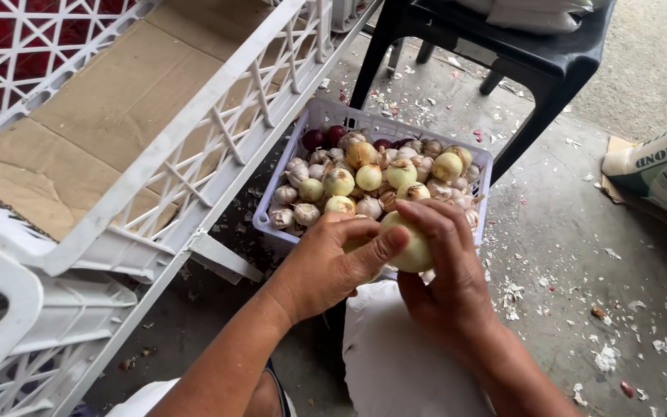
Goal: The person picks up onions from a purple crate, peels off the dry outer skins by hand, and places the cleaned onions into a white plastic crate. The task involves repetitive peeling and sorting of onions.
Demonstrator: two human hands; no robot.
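Both hands clamped on one pale peeled onion [411,249]: left hand [326,266] has its thumb pressed across the front, right hand [445,266] has fingers curled over the top, held just above the near rim of the white basket [303,127] of onions. Risk as I judge it: smooth bulb, the thumb push could squirt it out from between the fingers onto the littered concrete floor [565,232]. Can't see the onion's underside or the right thumb, can't tell if any skin is left or whether a blade is tucked behind the fingers
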